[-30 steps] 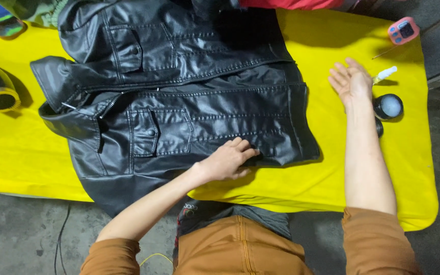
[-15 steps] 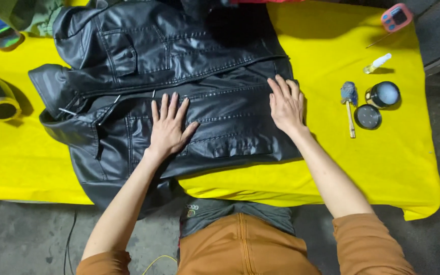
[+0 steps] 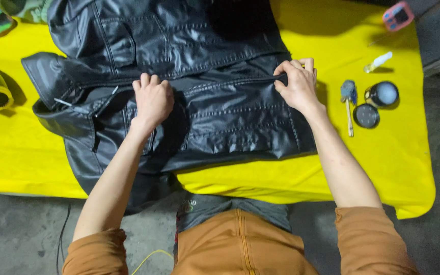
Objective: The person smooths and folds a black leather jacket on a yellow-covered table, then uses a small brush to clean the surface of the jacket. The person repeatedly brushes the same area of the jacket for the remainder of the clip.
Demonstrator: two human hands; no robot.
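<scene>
1. Fingers of both hands, left hand (image 3: 153,99) and right hand (image 3: 296,84), pinch the black leather jacket (image 3: 204,109) front edge.
2. Jacket lies mid-table on yellow cloth (image 3: 383,163), unzipped.
3. Jar (image 3: 384,94), lid (image 3: 367,116), brush (image 3: 349,104) untouched near right edge.

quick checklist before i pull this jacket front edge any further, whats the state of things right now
1. Left hand gripping the front edge of the black leather jacket: ok, fingers curled on it near the zipper.
2. Right hand gripping the same edge near the hem: ok, fingers pinched on the seam.
3. Jacket lying on the yellow cloth: not ok, one part hangs off the near edge.
4. Open jar, lid and small brush apart from the jacket: ok, they lie right of it.
5. Zipper fully open: cannot tell.
</scene>
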